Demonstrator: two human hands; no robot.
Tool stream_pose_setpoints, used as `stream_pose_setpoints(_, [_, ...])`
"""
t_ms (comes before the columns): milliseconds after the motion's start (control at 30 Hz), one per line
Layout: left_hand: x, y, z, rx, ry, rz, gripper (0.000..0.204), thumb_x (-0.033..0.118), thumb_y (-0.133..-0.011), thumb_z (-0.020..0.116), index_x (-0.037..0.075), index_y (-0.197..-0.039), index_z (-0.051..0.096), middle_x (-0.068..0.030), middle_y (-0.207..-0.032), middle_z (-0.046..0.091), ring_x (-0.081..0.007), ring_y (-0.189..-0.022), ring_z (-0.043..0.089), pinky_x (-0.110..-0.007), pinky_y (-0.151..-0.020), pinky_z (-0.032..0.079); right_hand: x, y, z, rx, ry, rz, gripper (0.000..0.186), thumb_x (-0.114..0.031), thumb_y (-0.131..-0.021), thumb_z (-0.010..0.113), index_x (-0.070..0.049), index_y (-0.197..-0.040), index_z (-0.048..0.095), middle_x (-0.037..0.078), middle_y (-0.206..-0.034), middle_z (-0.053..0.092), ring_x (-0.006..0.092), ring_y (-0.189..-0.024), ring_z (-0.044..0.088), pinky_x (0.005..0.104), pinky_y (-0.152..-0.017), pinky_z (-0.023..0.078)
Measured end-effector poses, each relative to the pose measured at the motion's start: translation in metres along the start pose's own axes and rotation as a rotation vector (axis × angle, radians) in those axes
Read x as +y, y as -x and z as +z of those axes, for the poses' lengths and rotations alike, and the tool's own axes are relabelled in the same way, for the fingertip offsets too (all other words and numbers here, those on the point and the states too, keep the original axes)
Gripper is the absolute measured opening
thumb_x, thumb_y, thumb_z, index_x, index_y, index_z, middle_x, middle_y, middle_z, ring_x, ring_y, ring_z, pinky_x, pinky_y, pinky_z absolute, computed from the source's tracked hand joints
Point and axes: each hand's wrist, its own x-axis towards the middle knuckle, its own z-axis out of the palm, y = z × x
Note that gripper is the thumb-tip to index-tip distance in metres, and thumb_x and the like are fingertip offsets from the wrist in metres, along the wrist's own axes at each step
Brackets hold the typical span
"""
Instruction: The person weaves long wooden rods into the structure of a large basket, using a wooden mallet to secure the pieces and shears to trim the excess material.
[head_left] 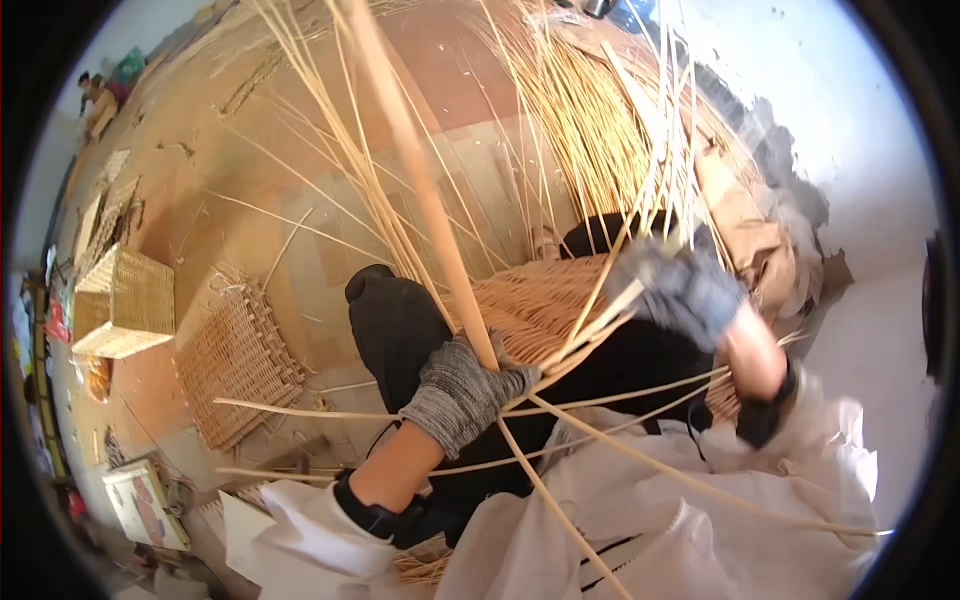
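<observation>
A partly woven wicker panel lies across my lap, with long pale strands fanning out from its edges. My left hand, in a grey knitted glove, is wrapped around the lower end of a thick wooden rod at the panel's near edge. The rod slants up and away. To the right, my right hand, gloved too and blurred by motion, closes on several wicker strands that run from beside my left hand. Its fingertips are smeared. Loose strands cross my legs.
A large bundle of wicker strands lies ahead, by the white wall. At left are a woven panel and a square wicker basket. White cloth covers my lap's near side. Another person is at the far left.
</observation>
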Motion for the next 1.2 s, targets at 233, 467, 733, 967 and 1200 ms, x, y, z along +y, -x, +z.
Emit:
stream_pose_setpoints(233, [-0.026,-0.003,0.024,0.252,0.506,0.146,0.019,0.01,-0.073,0.064,0.004,-0.076,0.047,-0.0054,-0.065,0.051,-0.013,-0.063,0.051,-0.025,-0.057,0.044,-0.029,-0.064,0.108,0.444,1.258,-0.556,0.04,-0.008,-0.075,0.058,0.002,-0.111,0.044,0.011,-0.087,0.053,0.0188,-0.066,0.053,0.0312,-0.059,0.047])
stream_pose_setpoints(467, [-0.02,-0.019,0.021,0.145,0.722,0.105,0.017,0.009,-0.073,0.063,0.001,-0.08,0.05,-0.0073,-0.073,0.056,-0.0136,-0.07,0.054,-0.026,-0.064,0.046,0.044,-0.092,0.12,0.194,0.206,-1.013,0.03,-0.009,-0.082,0.049,-0.001,-0.11,0.044,0.008,-0.081,0.057,0.0126,-0.059,0.054,0.0196,-0.049,0.045])
stream_pose_setpoints(733, [-0.024,-0.031,0.01,0.108,0.536,0.234,0.015,0.005,-0.07,0.063,0.002,-0.078,0.052,-0.0032,-0.075,0.055,-0.0127,-0.072,0.052,-0.023,-0.066,0.043,-0.004,-0.098,0.144,0.003,-0.17,-0.269,0.015,-0.013,-0.079,0.055,-0.003,-0.089,0.059,-0.001,-0.057,0.053,0.0051,-0.039,0.04,0.0184,-0.035,0.03])
stream_pose_setpoints(967, [-0.021,-0.036,0.01,0.268,0.912,0.061,0.023,0.006,-0.065,0.07,0.005,-0.066,0.048,0.0,-0.065,0.049,-0.0105,-0.059,0.048,-0.022,-0.058,0.044,0.027,-0.077,0.071,-0.213,1.61,-1.171,0.03,-0.024,-0.068,0.063,-0.006,-0.092,0.056,0.01,-0.078,0.057,0.024,-0.072,0.056,0.0306,-0.064,0.044])
stream_pose_setpoints(1200, [0.012,-0.022,0.01,0.413,0.802,-0.126,0.023,0.013,-0.067,0.071,0.0,-0.069,0.053,-0.0042,-0.061,0.051,-0.011,-0.057,0.047,-0.024,-0.052,0.043,-0.004,-0.058,0.034,-0.654,1.47,-0.765,0.048,-0.039,-0.063,0.067,-0.004,-0.095,0.059,0.01,-0.075,0.057,0.0262,-0.07,0.056,0.0336,-0.062,0.045])
